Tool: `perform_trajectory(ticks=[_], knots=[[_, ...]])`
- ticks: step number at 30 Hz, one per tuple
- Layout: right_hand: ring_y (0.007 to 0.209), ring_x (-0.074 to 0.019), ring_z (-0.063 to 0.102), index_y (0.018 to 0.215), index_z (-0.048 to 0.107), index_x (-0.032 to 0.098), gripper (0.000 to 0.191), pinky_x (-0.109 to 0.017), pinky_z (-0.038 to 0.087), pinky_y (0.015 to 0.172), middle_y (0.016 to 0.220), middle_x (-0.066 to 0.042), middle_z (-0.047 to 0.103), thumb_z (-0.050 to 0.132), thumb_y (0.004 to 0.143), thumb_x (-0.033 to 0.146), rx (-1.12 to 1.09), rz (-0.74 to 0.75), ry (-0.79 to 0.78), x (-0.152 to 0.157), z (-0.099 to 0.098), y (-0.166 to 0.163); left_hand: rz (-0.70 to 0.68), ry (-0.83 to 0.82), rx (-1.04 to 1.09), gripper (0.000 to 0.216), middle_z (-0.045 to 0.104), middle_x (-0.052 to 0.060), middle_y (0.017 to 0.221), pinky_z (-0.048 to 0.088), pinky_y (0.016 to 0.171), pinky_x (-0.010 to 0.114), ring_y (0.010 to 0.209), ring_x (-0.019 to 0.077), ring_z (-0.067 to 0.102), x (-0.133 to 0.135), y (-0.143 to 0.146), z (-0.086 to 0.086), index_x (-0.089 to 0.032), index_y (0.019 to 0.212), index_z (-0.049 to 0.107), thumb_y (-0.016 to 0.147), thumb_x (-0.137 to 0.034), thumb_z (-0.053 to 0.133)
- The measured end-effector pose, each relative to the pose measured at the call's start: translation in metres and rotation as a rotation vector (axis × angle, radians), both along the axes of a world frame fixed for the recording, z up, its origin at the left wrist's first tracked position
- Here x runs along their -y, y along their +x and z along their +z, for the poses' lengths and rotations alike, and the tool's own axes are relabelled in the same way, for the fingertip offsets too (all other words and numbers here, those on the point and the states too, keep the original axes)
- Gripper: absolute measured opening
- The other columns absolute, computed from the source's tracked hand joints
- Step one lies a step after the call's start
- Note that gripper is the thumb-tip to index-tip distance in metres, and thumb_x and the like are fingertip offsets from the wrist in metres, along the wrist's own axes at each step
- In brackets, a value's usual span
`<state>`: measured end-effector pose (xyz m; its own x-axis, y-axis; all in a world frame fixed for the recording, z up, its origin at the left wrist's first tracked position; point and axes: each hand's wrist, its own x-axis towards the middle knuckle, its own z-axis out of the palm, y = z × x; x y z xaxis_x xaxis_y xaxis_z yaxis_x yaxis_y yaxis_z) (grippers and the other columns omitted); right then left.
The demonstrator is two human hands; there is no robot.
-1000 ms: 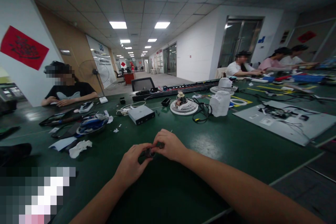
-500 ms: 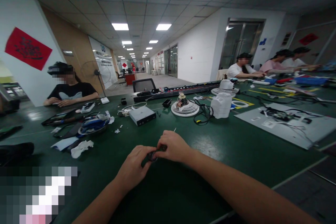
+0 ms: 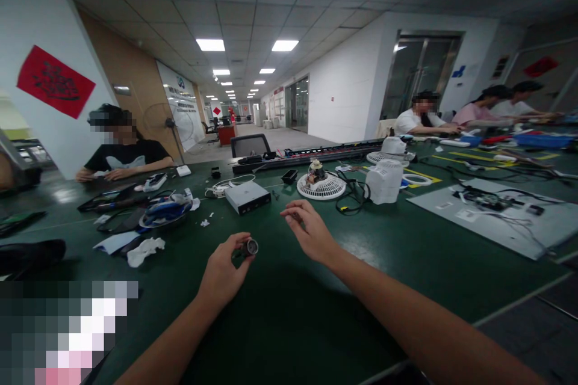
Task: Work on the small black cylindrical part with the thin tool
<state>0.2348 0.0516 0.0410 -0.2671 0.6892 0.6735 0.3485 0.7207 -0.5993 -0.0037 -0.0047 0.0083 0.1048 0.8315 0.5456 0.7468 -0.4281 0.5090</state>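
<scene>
My left hand (image 3: 224, 271) pinches a small round dark part (image 3: 251, 246) between thumb and fingers, above the green table. A pale ring rims its visible end, and the inside looks dark; its exact kind cannot be made out. To the right and a little farther off, my right hand (image 3: 309, 231) hovers apart from the part, fingers stretched forward and loosely apart, with nothing visible held. Beyond both hands lies a silver disc drive (image 3: 247, 196), with small dark pieces (image 3: 275, 194) beside its right corner.
Past my right hand stand a round white fan grille with motor (image 3: 321, 185), a black cable (image 3: 354, 198) and a white housing (image 3: 385, 181). A grey panel (image 3: 433, 200) with a circuit board lies right. Crumpled white paper (image 3: 145, 251) lies left. Other people sit around the table.
My right hand has left the round part and moved up and away, its fingers opening. The left hand has drawn slightly left, still holding the part, whose ringed end now shows.
</scene>
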Motion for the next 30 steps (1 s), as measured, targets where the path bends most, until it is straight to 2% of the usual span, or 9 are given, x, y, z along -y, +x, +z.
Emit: perform_trajectory(ticks=[2, 6, 9, 14, 22, 26, 30], knots=[[0.099, -0.0201, 0.056, 0.101, 0.067, 0.019, 0.02, -0.035, 0.046, 0.089, 0.106, -0.008, 0.055, 0.051, 0.098, 0.03, -0.06, 0.055, -0.013, 0.001, -0.002, -0.001, 0.008, -0.014, 0.008, 0.042, 0.073, 0.005, 0.107, 0.056, 0.089, 0.043, 0.099, 0.0242, 0.071, -0.001, 0.0, 0.0, -0.024, 0.121, 0.057, 0.081, -0.022, 0.069], [0.076, -0.016, 0.06, 0.1, 0.065, 0.019, 0.028, -0.029, 0.048, 0.072, 0.083, -0.002, 0.061, 0.048, 0.1, 0.041, -0.204, 0.272, -0.166, 0.005, -0.008, -0.006, 0.003, -0.038, 0.001, 0.043, 0.074, 0.005, 0.105, 0.056, 0.09, 0.044, 0.099, 0.0242, 0.07, -0.002, 0.0, -0.001, -0.024, 0.121, 0.057, 0.08, -0.02, 0.069], [0.078, -0.0168, 0.065, 0.098, 0.065, 0.019, 0.025, -0.03, 0.049, 0.075, 0.083, -0.003, 0.067, 0.053, 0.098, 0.04, -0.2, 0.365, -0.216, 0.007, -0.01, -0.009, -0.009, -0.02, -0.016, 0.043, 0.074, 0.005, 0.106, 0.056, 0.089, 0.043, 0.099, 0.0239, 0.071, 0.0, -0.001, -0.002, -0.024, 0.121, 0.057, 0.08, -0.021, 0.069], [0.085, -0.0176, 0.067, 0.099, 0.066, 0.019, 0.016, -0.031, 0.05, 0.08, 0.089, -0.003, 0.072, 0.058, 0.096, 0.033, -0.063, 0.325, -0.195, 0.01, -0.01, -0.013, -0.013, 0.006, -0.015, 0.042, 0.074, 0.004, 0.104, 0.057, 0.088, 0.041, 0.097, 0.0232, 0.071, 0.002, 0.002, 0.0, -0.024, 0.118, 0.059, 0.078, -0.02, 0.071], [0.078, -0.0166, 0.067, 0.094, 0.065, 0.018, 0.021, -0.029, 0.05, 0.076, 0.082, -0.003, 0.07, 0.055, 0.097, 0.037, -0.152, 0.313, -0.136, 0.013, -0.013, -0.011, 0.004, -0.001, -0.004, 0.042, 0.074, 0.004, 0.106, 0.056, 0.089, 0.042, 0.097, 0.0233, 0.071, 0.001, 0.002, 0.0, -0.024, 0.118, 0.058, 0.078, -0.02, 0.072], [0.079, -0.0168, 0.067, 0.098, 0.065, 0.019, 0.019, -0.029, 0.05, 0.075, 0.085, -0.003, 0.072, 0.056, 0.096, 0.035, -0.088, 0.352, -0.168, 0.011, -0.014, -0.011, -0.036, 0.0, -0.017, 0.042, 0.073, 0.005, 0.107, 0.055, 0.09, 0.042, 0.099, 0.0236, 0.07, 0.0, 0.001, -0.003, -0.024, 0.118, 0.058, 0.079, -0.019, 0.071], [0.075, -0.0159, 0.067, 0.094, 0.065, 0.018, 0.018, -0.028, 0.05, 0.072, 0.082, -0.003, 0.072, 0.056, 0.097, 0.034, -0.065, 0.315, -0.155, 0.011, -0.015, -0.013, -0.037, -0.018, -0.033, 0.043, 0.073, 0.006, 0.107, 0.055, 0.092, 0.044, 0.1, 0.024, 0.07, 0.0, 0.002, -0.005, -0.024, 0.12, 0.057, 0.08, -0.019, 0.07]])
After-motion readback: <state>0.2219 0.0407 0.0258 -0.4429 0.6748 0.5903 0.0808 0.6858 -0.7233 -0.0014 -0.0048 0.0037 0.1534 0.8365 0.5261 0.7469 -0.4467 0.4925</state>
